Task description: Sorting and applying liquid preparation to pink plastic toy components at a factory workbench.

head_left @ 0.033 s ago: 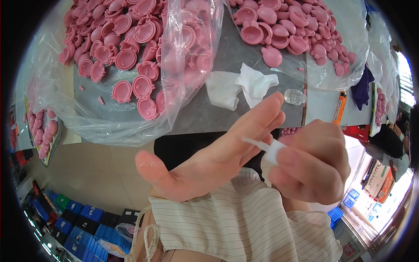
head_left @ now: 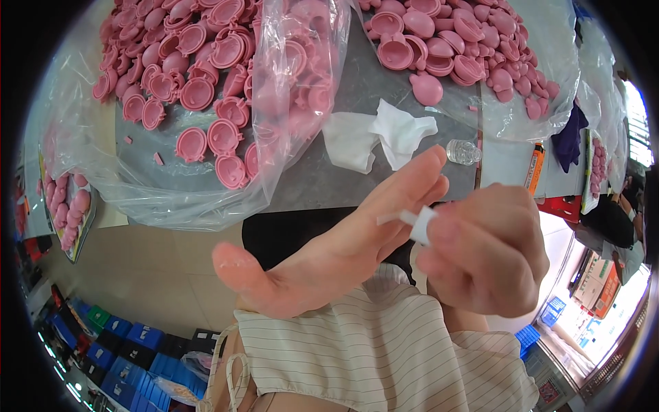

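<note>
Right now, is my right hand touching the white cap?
Touching. The head view shows your right hand pinching the white cap, with no gap between them.

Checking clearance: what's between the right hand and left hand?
In the head view, a white applicator, pinched by the right hand, its tip toward the left hand; contact unclear.

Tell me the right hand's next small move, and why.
Probably a short, light stroke of the white-capped brush along the left hand: the right hand pinches the brush by its cap, its tip is at or very near the left hand, and that hand is held open with its fingers extended.
</note>
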Motion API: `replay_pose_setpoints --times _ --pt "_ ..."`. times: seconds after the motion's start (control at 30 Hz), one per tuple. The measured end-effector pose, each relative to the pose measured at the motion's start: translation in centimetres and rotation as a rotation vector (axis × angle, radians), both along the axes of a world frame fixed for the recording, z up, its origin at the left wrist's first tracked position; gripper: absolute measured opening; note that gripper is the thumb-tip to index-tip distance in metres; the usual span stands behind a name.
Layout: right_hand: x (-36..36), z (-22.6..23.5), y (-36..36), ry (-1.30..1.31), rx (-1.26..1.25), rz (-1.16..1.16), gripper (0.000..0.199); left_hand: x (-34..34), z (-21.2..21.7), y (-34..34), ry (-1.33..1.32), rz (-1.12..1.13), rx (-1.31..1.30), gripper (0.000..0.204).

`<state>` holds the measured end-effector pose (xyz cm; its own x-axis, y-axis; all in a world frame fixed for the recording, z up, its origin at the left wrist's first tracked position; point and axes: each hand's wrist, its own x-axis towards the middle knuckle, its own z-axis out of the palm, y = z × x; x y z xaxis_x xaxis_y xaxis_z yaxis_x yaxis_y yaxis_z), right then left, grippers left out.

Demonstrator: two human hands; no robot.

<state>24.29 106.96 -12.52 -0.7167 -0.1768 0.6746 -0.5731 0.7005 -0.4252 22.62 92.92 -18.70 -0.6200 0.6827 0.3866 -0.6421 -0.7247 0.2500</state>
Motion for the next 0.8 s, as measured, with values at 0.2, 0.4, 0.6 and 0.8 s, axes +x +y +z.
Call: replay_pose_setpoints --times 0.2,0.4,0.6,0.8 --pt "0.0 0.4 2.0 0.111 -0.071 -0.137 0.022 -0.5 1.4 -0.7 0.014 -0.011 -0.143 0.133" --pt "0.8 -0.8 4.5 0.008 -0.145 -0.531 0.018 -0.5 0.6 -0.7 0.018 0.042 -0.165 0.133" --pt "1.0 -0.8 5.1 -0.135 -0.020 -0.530 0.016 -1.0 0.9 -0.9 0.070 0.060 -0.222 0.125" --pt "0.6 -0.8 4.6 -0.188 0.062 -0.548 0.018 -1.2 1.0 -0.7 0.132 0.044 -0.267 0.117"
